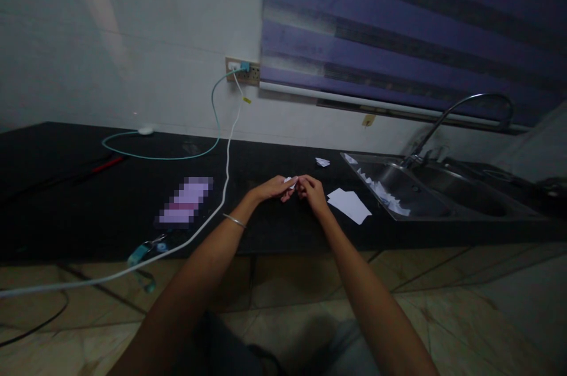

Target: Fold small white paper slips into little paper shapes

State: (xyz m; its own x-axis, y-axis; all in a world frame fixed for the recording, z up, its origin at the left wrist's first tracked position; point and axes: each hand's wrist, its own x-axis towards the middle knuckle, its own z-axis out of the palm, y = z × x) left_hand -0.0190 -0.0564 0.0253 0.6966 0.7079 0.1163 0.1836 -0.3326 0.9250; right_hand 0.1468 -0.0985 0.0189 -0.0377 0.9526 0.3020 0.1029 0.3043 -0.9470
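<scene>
Over the black countertop (266, 231), my two hands meet around a small piece of white paper (290, 181). My left hand (275, 187) is closed on the paper from the left, its thumb on top. Fingertips of my right hand (310, 190) pinch at the paper's right end; the fingers hide most of it. Just right of my right hand lies a loose stack of white paper sheets (349, 205). Behind it sits a small folded paper piece (323, 162). Several more folded white pieces (383, 194) line the left rim of the sink.
A double steel sink (425, 190) with a curved faucet (443, 116) stands at right. A white cable (228, 169) runs from the wall outlet (243, 71) across the counter's front edge. Left are a pixelated rectangle (186, 202), keys (153, 243) and a teal cable (177, 157).
</scene>
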